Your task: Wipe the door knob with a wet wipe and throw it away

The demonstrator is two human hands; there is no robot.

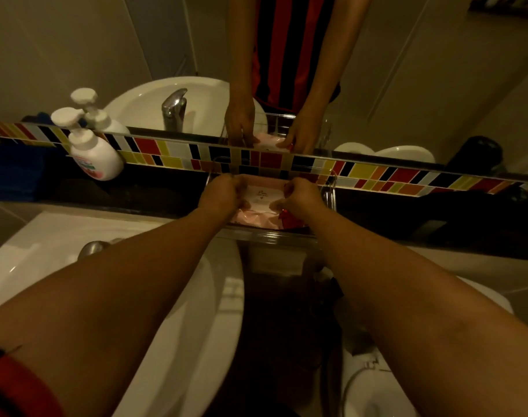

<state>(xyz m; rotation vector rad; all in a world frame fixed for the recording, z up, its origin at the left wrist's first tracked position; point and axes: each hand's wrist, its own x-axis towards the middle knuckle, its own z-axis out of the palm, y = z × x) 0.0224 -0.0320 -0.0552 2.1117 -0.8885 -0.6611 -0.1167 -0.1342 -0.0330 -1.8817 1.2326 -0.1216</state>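
Dark ledge (154, 191) runs along wall below mirror, backed by strip of coloured tiles (377, 173). White pump bottle (91, 145) stands upright on ledge at left, blue object (13, 173) just beside it at far left edge. Clear tray (271, 233) sits on ledge near middle, pink wipe pack (261, 203) inside. Dark object (515, 200) on ledge far right, too dim to identify.

My hands (220, 192) (301, 197) are covering both ends of the pink wipe pack (261, 198); its label print is too small to read. My forearm is hiding most of the tap (91, 248) at lower left.
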